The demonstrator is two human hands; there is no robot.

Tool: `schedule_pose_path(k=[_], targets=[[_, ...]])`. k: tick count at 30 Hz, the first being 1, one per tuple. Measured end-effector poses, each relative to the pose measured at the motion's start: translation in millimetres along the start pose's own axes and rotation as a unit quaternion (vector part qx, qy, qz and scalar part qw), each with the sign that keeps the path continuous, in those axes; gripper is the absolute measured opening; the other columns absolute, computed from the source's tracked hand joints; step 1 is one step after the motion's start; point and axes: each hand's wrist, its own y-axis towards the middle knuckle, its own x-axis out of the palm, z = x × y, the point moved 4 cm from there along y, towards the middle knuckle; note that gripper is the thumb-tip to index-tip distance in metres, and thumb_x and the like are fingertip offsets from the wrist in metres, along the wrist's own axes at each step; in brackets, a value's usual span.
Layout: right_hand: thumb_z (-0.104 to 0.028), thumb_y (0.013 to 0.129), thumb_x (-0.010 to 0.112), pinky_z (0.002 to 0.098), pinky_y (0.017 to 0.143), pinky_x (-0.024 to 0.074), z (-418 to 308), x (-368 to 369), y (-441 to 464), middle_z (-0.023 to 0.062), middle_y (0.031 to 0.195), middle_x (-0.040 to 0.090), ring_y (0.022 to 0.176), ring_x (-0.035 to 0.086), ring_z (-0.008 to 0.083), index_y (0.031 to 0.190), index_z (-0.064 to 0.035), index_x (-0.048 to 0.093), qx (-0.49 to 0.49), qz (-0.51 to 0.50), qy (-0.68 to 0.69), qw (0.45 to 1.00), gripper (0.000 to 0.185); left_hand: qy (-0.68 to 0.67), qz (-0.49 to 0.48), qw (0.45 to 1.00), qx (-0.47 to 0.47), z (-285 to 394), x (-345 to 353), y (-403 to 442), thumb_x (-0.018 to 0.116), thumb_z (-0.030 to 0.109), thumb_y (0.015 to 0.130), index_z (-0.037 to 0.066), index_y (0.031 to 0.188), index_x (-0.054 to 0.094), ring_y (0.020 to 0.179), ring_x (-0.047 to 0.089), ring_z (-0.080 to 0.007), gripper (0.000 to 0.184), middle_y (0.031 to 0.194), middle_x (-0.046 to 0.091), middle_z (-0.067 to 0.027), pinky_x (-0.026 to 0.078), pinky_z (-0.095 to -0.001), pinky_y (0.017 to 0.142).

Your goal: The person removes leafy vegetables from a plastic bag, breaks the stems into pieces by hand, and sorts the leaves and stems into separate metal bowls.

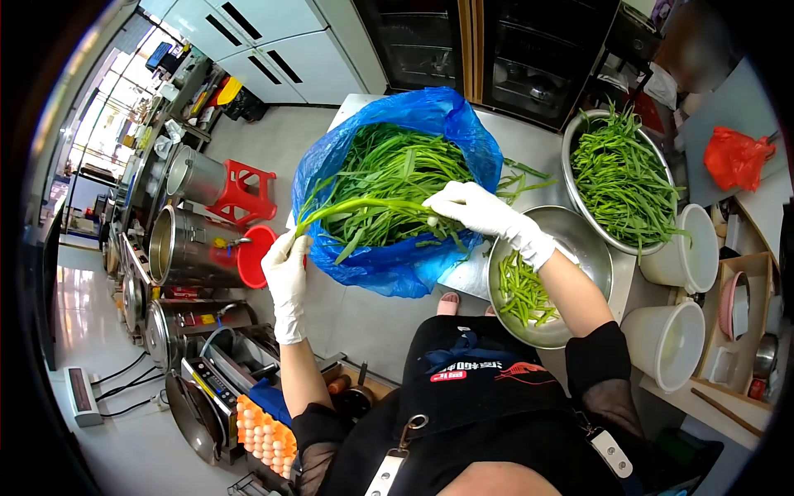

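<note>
A long green vegetable stalk (364, 202) stretches between my two white-gloved hands. My left hand (285, 269) is closed on its leafy end at the left. On the other end, my right hand (475, 211) pinches the stalk. Beneath it, a blue plastic bag (471, 124) stands open, full of leafy green stalks (397, 153). A steel bowl (591, 269) with short cut stem pieces (521, 289) lies under my right forearm. Behind it at the right, a larger steel basin (569, 157) is heaped with leafy greens (620, 178).
Two white buckets (682, 248) (666, 343) stand at the right, near a red bag (736, 157). At the left are a red stool (246, 192), a red bucket (255, 256) and large steel pots (186, 248). Egg trays (265, 438) sit at the lower left.
</note>
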Motion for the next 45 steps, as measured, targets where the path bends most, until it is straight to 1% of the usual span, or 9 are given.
schedule_pose_path(k=[7,14,18,24,27,30,32,37,45], targets=[[-0.023,0.092,0.059,0.0267,0.074,0.0478,-6.7,-13.1,3.3,0.0047,0.079,0.068,0.077,0.061,0.0112,0.093,0.0003,0.069,0.030,-0.027,0.055,0.998,0.026,0.040,-0.021,0.999,-0.007,34.0,18.5,17.6,0.063,0.009,0.092,0.000,0.112,0.069,0.073,0.056,-0.0074,0.022,0.084,0.068,-0.0025,0.045,-0.0207,0.066],[-0.017,0.083,0.057,0.0286,0.062,0.0459,11.1,-24.4,-0.6,0.0046,0.068,0.065,0.061,0.056,0.0127,0.082,-0.0002,0.066,0.025,0.151,-0.015,0.988,0.019,0.018,-0.038,0.997,0.071,39.0,31.1,14.2,0.068,-0.001,0.087,-0.002,0.109,0.069,0.075,0.060,-0.0084,0.023,0.084,0.068,-0.0043,0.049,-0.0217,0.069],[-0.017,0.086,0.058,0.0264,0.061,0.0475,34.6,-32.6,-8.3,0.0065,0.070,0.066,0.062,0.062,0.0134,0.081,0.0021,0.068,-0.027,0.235,0.226,0.945,0.022,0.070,-0.055,0.986,0.143,35.5,38.6,6.9,0.069,-0.003,0.083,-0.002,0.105,0.069,0.075,0.063,-0.0150,0.022,0.086,0.068,-0.0080,0.051,-0.0253,0.072],[-0.011,0.087,0.058,0.0256,0.060,0.0483,86.8,-56.3,-13.2,0.0052,0.072,0.065,0.060,0.058,0.0138,0.082,-0.0016,0.070,0.078,0.361,0.399,0.839,0.016,0.087,-0.044,0.981,0.165,40.6,50.3,2.9,0.069,-0.002,0.083,-0.002,0.100,0.069,0.071,0.063,-0.0190,0.017,0.080,0.066,-0.0109,0.049,-0.0265,0.068],[-0.014,0.089,0.060,0.0238,0.056,0.0423,58.4,-69.3,-16.3,0.0032,0.075,0.062,0.056,0.047,0.0102,0.090,-0.0020,0.069,-0.002,0.417,0.270,0.868,0.015,0.097,-0.048,0.981,0.159,40.2,46.0,5.2,0.068,-0.001,0.085,-0.002,0.101,0.068,0.070,0.062,-0.0174,0.016,0.079,0.066,-0.0100,0.050,-0.0266,0.068],[-0.018,0.088,0.063,0.0272,0.059,0.0483,-20.8,-33.5,-7.1,0.0037,0.081,0.062,0.065,0.059,0.0112,0.094,-0.0108,0.069,-0.110,0.358,-0.072,0.924,0.011,0.115,-0.068,0.979,0.153,49.3,56.1,0.9,0.068,0.001,0.085,-0.002,0.102,0.069,0.071,0.063,-0.0159,0.017,0.079,0.067,-0.0087,0.050,-0.0264,0.068],[-0.016,0.085,0.065,0.0292,0.062,0.0516,-48.8,-5.6,-7.1,0.0014,0.087,0.062,0.070,0.064,0.0160,0.095,-0.0120,0.069,-0.212,0.294,-0.310,0.879,0.012,0.093,-0.078,0.984,0.130,48.2,65.0,0.1,0.068,0.001,0.085,-0.002,0.102,0.069,0.071,0.063,-0.0151,0.017,0.080,0.067,-0.0079,0.050,-0.0264,0.067],[-0.018,0.082,0.064,0.0312,0.062,0.0530,-49.0,10.2,-4.7,0.0010,0.090,0.063,0.073,0.065,0.0208,0.093,-0.0128,0.068,-0.229,0.295,-0.338,0.864,0.013,-0.011,-0.147,0.987,-0.070,47.2,79.0,-11.6,0.062,0.009,0.090,-0.002,0.100,0.070,0.062,0.054,-0.0062,0.017,0.073,0.065,-0.0016,0.043,-0.0205,0.057],[-0.023,0.079,0.064,0.0346,0.066,0.0526,-37.1,4.5,-9.5,0.0037,0.089,0.066,0.076,0.065,0.0241,0.089,-0.0106,0.070,-0.152,0.237,-0.250,0.927,0.017,-0.033,-0.184,0.975,-0.120,51.4,88.1,-15.4,0.060,0.010,0.091,-0.001,0.098,0.071,0.058,0.045,-0.0036,0.017,0.071,0.062,0.0023,0.036,-0.0187,0.053]])
